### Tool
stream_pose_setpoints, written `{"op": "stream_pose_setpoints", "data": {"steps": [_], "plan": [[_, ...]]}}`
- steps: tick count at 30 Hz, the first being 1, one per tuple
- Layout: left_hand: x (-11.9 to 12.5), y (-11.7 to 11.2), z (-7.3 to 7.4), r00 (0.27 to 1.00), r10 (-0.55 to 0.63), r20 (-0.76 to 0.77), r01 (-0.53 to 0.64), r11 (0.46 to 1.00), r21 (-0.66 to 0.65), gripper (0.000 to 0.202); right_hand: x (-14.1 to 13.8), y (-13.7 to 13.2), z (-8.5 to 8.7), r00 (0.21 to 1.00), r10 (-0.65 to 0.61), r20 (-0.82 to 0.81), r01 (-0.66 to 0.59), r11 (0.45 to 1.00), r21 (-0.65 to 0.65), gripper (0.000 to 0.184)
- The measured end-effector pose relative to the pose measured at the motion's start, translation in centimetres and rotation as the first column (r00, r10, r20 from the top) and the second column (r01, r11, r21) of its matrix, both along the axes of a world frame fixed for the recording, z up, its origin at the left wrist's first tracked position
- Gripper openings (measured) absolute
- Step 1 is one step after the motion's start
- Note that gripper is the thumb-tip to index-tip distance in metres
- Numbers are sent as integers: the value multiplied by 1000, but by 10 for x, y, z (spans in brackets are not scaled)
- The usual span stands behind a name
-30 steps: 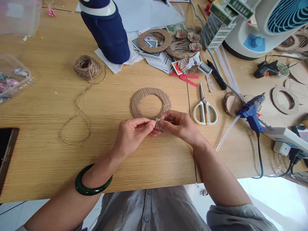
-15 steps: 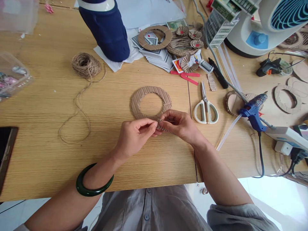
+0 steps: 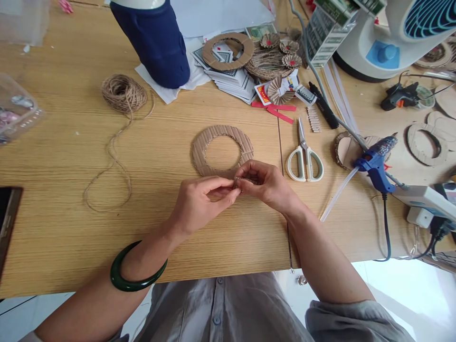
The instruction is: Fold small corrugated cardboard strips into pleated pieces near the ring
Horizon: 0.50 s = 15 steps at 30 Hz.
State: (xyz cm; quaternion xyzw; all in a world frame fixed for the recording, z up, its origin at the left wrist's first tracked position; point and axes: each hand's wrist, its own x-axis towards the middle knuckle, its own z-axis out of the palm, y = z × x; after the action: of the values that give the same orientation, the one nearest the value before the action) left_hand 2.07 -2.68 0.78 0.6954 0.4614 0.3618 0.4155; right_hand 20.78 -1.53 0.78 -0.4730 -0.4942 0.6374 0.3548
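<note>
Cardboard piece (image 3: 236, 182): pinched right between our fingertips, above the table (image 3: 199, 259), and mostly hidden by our fingers.
Left hand (image 3: 199, 199): thumb and fingers closed on the piece, and we've got a dark green bangle (image 3: 137, 286) round this forearm.
Right hand (image 3: 266, 183): gripping the same piece, tips meeting those of the left.
Ring (image 3: 200, 152): corrugated cardboard, flat just beyond our fingers, its near edge partly covered by them; whether we touch it, we cannot tell.
Scissors (image 3: 303, 145): near our right hand, white handles towards us, blades pointing away.
Red strips (image 3: 285, 108): lying past the scissors, near a black marker (image 3: 323, 105).
Twine ball (image 3: 124, 93): over on our left, its loose strand looping towards us.
Cards (image 3: 235, 85): stacked farther out, another cardboard ring (image 3: 245, 59) on top.
Glue gun (image 3: 378, 164): blue, out to our right, clear stick poking from its back.
Bottle (image 3: 153, 45): navy, standing at the far side.
</note>
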Motion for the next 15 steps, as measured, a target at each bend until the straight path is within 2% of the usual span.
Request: {"op": "stream_pose_setpoints", "data": {"steps": [4,7,9,12,15], "plan": [[1,0,1,997,4,76,16,965,-261,11,0,0,0,1000,-12,23,12,1000,-4,37],[0,0,2,995,10,95,23,940,-340,14,1,0,1,999,5,40,-6,1000,25,35],[-1,0,4,999,-4,52,19,952,-305,14,1,0,2,1000,7,29,-8,998,56,33],[-2,-2,6,997,-48,-57,39,988,-151,11,3,-1,5,1000,16,22,-17,997,75,28],[-1,-4,6,991,-82,-108,79,996,-30,12,6,-2,7,998,49,28,-50,997,54,24]]}}
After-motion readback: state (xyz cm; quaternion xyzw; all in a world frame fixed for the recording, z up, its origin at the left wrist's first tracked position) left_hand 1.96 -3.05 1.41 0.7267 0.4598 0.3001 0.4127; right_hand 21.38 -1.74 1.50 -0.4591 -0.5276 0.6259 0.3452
